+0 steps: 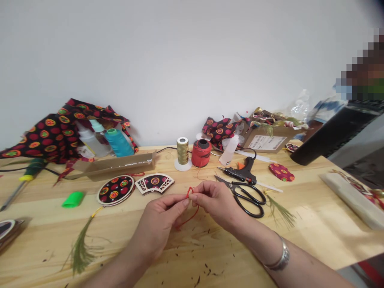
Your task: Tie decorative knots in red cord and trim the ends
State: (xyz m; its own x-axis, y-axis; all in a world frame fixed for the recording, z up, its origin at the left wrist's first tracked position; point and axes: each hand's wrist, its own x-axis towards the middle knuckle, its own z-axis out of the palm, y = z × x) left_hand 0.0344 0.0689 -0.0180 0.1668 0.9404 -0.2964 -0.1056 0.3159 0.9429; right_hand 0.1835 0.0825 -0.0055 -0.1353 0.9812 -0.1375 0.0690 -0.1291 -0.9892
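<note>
Both hands meet over the middle of the table, pinching a thin red cord [195, 214] between thumbs and forefingers. My left hand [163, 214] is closed on it from the left, and my right hand [217, 202] from the right. A small loop of the cord stands up between the fingertips, while a loose length hangs below. Just right of my right hand lie black-handled scissors [250, 200]. A fan-shaped ornament [155, 182] and a round ornament [116, 189], both with patterned cloth, rest left of the hands. A green tassel [81, 248] hangs off the round one.
Behind the hands stand a gold thread spool [183, 151] and a red thread spool [201, 154]. A black glue gun [241, 172] and a white bottle [229, 150] are to the right. An open cardboard box [114, 166], a green cap [73, 199] and a screwdriver [22, 184] lie left.
</note>
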